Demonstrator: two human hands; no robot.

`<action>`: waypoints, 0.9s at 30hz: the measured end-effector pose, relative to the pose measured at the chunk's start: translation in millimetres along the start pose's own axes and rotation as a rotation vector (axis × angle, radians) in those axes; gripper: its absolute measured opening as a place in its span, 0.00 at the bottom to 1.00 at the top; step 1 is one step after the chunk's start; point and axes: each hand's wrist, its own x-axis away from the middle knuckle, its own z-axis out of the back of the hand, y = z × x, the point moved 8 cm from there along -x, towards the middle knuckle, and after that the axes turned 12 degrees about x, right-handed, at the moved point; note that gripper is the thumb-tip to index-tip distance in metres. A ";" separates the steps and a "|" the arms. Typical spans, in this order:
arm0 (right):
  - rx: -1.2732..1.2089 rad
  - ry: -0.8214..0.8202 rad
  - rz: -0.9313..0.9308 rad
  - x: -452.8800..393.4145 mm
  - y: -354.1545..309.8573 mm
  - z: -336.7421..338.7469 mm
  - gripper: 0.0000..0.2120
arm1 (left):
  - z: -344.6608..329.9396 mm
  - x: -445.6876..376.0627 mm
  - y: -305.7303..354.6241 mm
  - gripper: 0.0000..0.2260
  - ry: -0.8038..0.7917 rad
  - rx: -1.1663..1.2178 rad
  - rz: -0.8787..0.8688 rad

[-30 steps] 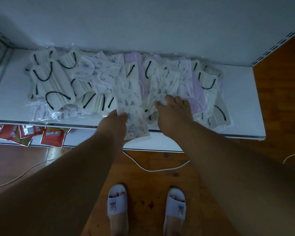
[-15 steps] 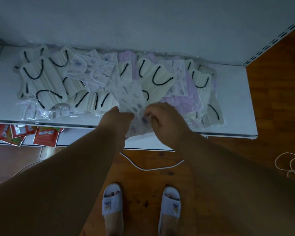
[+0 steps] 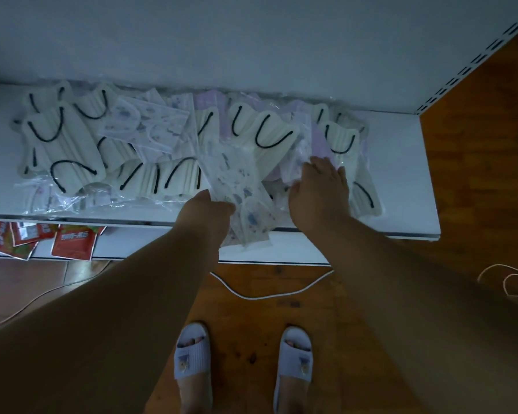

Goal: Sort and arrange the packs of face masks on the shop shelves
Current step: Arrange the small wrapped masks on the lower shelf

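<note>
Several printed packs were pinched in the left hand; sorting was under way. The right hand, fingers spread, pressed the shelf pile, likely needing another matching pack.

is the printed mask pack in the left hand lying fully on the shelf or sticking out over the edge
Sticking out. The printed mask pack, gripped by the left hand, overhangs the front edge of the shelf, its near end past the edge.

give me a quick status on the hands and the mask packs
Left hand grips printed mask packs at shelf front edge. Right hand reaches into the pile, fingers on a printed pack. Cream masks with black loops lie mixed around, unsorted.
</note>
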 end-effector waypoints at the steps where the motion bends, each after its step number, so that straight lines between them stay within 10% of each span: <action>1: -0.116 0.079 -0.025 6.8 2.7 8.3 0.23 | -0.3 0.0 0.1 0.09 0.007 -0.011 -0.014; 7: -0.838 0.117 -0.241 54.9 19.9 24.4 0.19 | -15.9 15.1 -1.1 0.09 0.034 0.046 0.009; 27: -0.619 0.177 0.221 135.2 -94.0 30.7 0.18 | 69.2 47.8 4.6 0.12 -0.038 0.280 0.064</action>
